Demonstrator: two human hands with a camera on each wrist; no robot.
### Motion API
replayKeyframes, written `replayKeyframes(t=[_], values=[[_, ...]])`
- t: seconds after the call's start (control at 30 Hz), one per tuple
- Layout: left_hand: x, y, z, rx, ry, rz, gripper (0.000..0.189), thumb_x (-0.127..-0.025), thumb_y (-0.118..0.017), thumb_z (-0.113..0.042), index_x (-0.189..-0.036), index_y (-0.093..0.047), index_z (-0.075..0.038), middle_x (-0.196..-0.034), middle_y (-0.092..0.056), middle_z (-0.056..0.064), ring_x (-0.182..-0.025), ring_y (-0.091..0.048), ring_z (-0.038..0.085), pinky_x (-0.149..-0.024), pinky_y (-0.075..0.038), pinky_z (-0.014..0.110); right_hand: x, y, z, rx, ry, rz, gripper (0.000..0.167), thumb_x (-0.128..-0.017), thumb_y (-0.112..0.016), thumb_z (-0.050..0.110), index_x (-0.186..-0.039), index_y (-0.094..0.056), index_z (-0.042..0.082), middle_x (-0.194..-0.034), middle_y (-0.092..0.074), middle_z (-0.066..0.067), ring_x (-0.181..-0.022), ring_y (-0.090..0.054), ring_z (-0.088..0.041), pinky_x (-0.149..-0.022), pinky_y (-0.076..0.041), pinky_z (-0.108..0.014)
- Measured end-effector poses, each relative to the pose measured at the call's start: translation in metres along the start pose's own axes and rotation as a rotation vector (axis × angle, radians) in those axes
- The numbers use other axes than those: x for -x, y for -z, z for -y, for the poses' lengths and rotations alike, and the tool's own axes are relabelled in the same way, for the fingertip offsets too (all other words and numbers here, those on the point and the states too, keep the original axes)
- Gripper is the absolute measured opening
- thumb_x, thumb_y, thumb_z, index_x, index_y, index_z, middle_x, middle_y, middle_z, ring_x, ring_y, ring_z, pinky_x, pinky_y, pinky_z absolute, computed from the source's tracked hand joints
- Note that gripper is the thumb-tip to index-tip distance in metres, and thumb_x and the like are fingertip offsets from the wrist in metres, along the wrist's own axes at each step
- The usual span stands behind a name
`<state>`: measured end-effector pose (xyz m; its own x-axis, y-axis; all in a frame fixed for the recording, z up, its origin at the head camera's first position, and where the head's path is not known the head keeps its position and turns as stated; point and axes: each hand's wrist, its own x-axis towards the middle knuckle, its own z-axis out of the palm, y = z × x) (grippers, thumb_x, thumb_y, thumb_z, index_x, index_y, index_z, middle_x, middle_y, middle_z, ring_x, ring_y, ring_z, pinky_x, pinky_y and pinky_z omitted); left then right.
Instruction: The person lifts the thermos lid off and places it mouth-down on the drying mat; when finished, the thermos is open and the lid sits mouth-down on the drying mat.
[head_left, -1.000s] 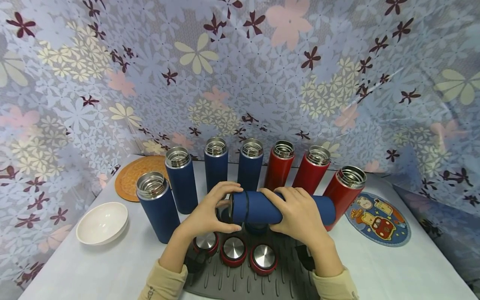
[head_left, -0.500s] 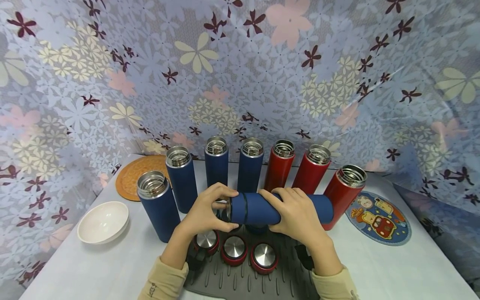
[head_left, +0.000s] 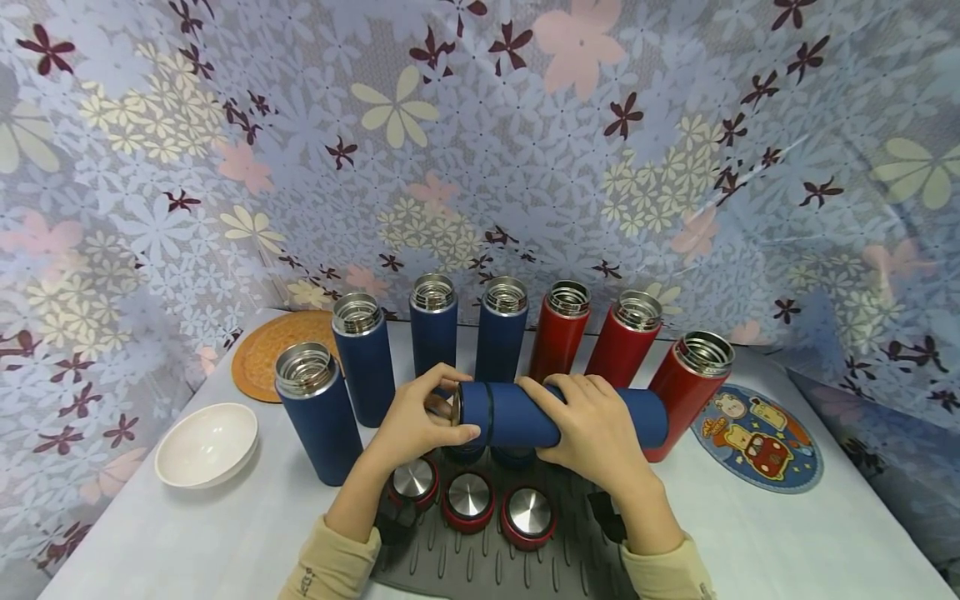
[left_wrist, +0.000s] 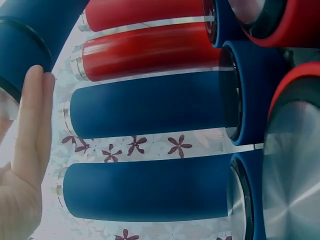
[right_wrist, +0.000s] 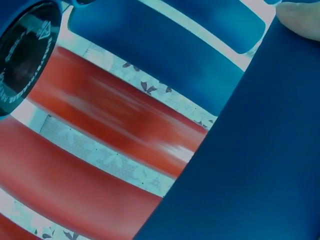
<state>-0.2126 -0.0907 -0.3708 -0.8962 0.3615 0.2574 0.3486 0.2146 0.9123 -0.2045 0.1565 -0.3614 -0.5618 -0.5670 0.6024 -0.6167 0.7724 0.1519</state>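
A blue thermos flask lies sideways in the air over the mat, its lid at the left end beyond a dark seam. From above, my right hand grips the flask's body; in the right wrist view a fingertip shows on its blue side. My left hand holds the lid, thumb on its near side and fingers over the far side. The left wrist view has the extended fingers of my left hand against the lid. The lid's end face is mostly hidden.
Open blue flasks and red flasks stand in an arc behind. Red-rimmed lids and blue lids lie on a grey mat. A white bowl, orange round mat and cartoon mat flank them.
My left hand has turned on the lid; its thumb has risen from the lower edge toward the middle of the near side. The flask and right hand have hardly moved.
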Motion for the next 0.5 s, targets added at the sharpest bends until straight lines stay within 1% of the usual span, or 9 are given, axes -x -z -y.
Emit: replayKeyframes(t=[0.1, 0.17, 0.3, 0.4, 0.5], values=[[0.000, -0.001, 0.000, -0.027, 0.012, -0.012, 0.046, -0.074, -0.076, -0.015, -0.116, -0.056, -0.015, -0.108, -0.057, 0.016, -0.072, -0.065, 0.017, -0.062, -0.054, 0.030, 0.000, 0.000, 0.000, 0.007, 0.004, -0.008, 0.093, -0.042, -0.091, 0.040, -0.126, -0.055, 0.020, -0.101, -0.063, -0.011, -0.088, -0.061, -0.029, -0.084, -0.047, -0.044], [-0.001, -0.002, 0.000, -0.025, 0.031, -0.020, 0.043, -0.077, -0.074, -0.017, -0.116, -0.055, -0.014, -0.104, -0.057, 0.016, -0.068, -0.065, 0.017, -0.061, -0.054, 0.033, 0.000, -0.001, 0.000, 0.015, 0.006, -0.014, 0.093, -0.042, -0.091, 0.040, -0.126, -0.055, 0.020, -0.101, -0.064, -0.012, -0.088, -0.061, -0.030, -0.084, -0.047, -0.045], [-0.002, -0.005, -0.002, -0.017, 0.110, -0.056, 0.038, -0.082, -0.069, -0.021, -0.116, -0.055, -0.013, -0.099, -0.058, 0.016, -0.064, -0.064, 0.018, -0.060, -0.054, 0.036, 0.000, -0.002, 0.000, 0.036, 0.007, -0.028, 0.094, -0.042, -0.091, 0.040, -0.126, -0.054, 0.020, -0.101, -0.063, -0.012, -0.087, -0.061, -0.030, -0.084, -0.047, -0.045], [-0.003, -0.009, -0.004, 0.024, 0.179, -0.087, 0.035, -0.085, -0.065, -0.023, -0.116, -0.055, -0.011, -0.094, -0.060, 0.016, -0.063, -0.064, 0.020, -0.059, -0.055, 0.036, 0.000, -0.001, 0.000, 0.053, 0.009, -0.034, 0.093, -0.043, -0.091, 0.040, -0.126, -0.054, 0.021, -0.100, -0.063, -0.013, -0.087, -0.061, -0.030, -0.084, -0.047, -0.045], [-0.005, -0.012, -0.005, 0.086, 0.221, -0.093, 0.035, -0.088, -0.061, -0.025, -0.116, -0.053, -0.005, -0.088, -0.062, 0.017, -0.060, -0.064, 0.022, -0.057, -0.056, 0.036, 0.000, -0.001, 0.001, 0.074, 0.012, -0.040, 0.093, -0.043, -0.090, 0.041, -0.126, -0.054, 0.021, -0.100, -0.063, -0.013, -0.086, -0.061, -0.031, -0.083, -0.047, -0.045]])
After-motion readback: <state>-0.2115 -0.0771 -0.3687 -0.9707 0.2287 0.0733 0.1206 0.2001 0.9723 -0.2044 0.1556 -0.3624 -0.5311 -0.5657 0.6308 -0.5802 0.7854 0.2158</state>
